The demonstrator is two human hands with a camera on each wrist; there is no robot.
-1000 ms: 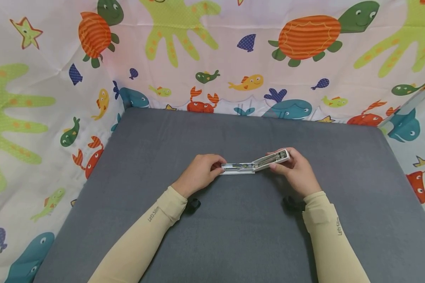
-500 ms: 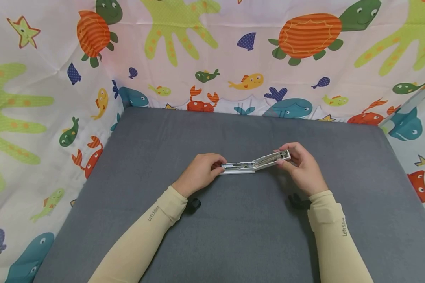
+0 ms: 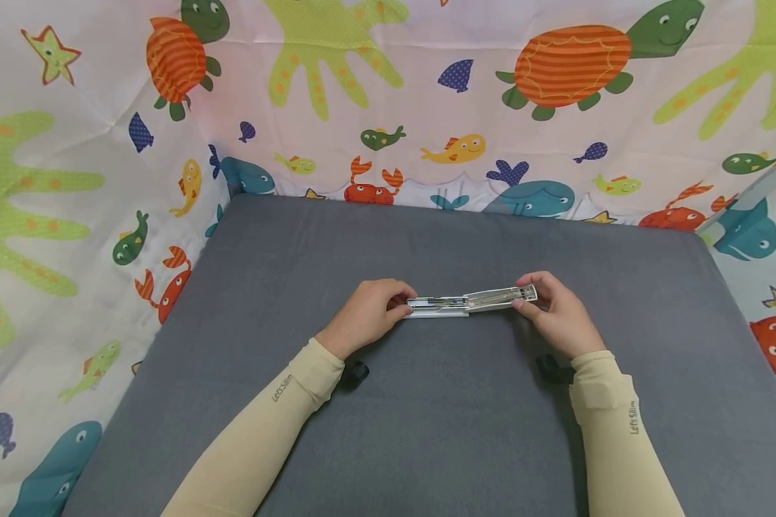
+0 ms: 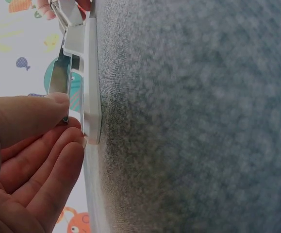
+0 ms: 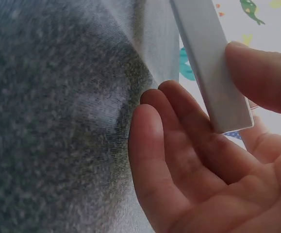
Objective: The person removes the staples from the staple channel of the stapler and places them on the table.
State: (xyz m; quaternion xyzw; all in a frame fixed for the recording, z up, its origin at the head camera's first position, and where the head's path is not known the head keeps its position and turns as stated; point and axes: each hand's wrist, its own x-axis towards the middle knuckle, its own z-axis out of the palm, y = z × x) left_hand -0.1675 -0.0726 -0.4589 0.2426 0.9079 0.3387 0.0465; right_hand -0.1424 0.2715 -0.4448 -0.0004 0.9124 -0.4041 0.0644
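A white stapler (image 3: 436,311) is spread wide at its hinge near the middle of the grey table. Its base lies on the cloth; its top arm (image 3: 499,296) swings out to the right, slightly raised, inner side showing. My left hand (image 3: 367,316) pinches the metal staple rail (image 4: 60,77) at the left end, thumb on one side and fingers on the other; the rail stands a little off the white base (image 4: 92,82). With thumb and fingers my right hand (image 3: 561,316) holds the far end of the top arm, whose smooth outer cover (image 5: 213,63) shows in the right wrist view.
The grey table (image 3: 388,445) reaches to a white curtain (image 3: 414,86) printed with sea animals, which stands along the back and both sides. Dark wrist-camera mounts (image 3: 356,375) hang under both forearms, close over the cloth.
My right hand has moved right and slightly down, lowering the stapler's top arm so that it lies flatter and more in line with the base. The left hand keeps its pinch in place.
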